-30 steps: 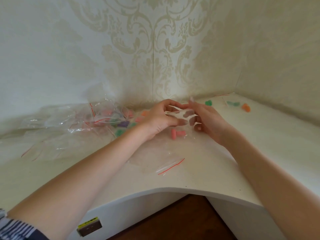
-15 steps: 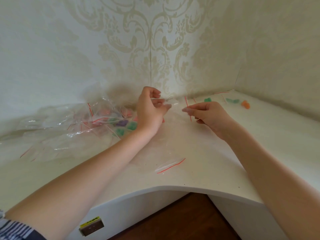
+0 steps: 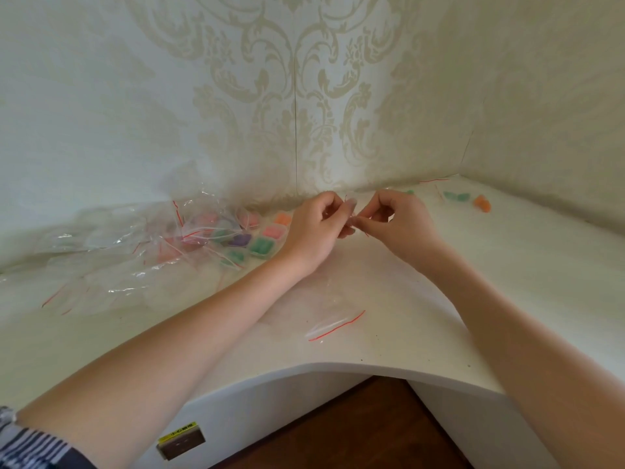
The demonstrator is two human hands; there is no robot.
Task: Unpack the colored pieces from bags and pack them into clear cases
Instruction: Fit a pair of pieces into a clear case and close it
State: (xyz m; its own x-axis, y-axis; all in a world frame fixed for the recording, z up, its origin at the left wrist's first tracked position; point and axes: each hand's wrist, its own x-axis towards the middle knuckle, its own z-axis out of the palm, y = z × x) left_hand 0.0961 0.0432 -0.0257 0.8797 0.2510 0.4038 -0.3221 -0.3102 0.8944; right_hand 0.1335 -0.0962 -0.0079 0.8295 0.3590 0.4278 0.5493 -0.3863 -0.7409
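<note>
Sleeve: striped cuff [image 3: 20, 445], lower left corner.
Loose bag: clear bag with red strip [image 3: 333, 324], flat on white counter [image 3: 507, 299] near its front edge.
Left hand [image 3: 313, 231]: fingers curled, pinching small bag [image 3: 351, 220].
Right hand [image 3: 400, 221]: pinching the same bag; contents too blurred to tell.
Bag heap [image 3: 128, 252]: crumpled, far left.
Clear cases [image 3: 252, 236]: colored pieces inside, just left of left hand.
Loose pieces: orange piece [image 3: 482, 203], far right.

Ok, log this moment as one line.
left hand: pinching small clear bag | right hand: pinching same bag | filled clear cases: left of hands | empty bag: near counter edge
</note>
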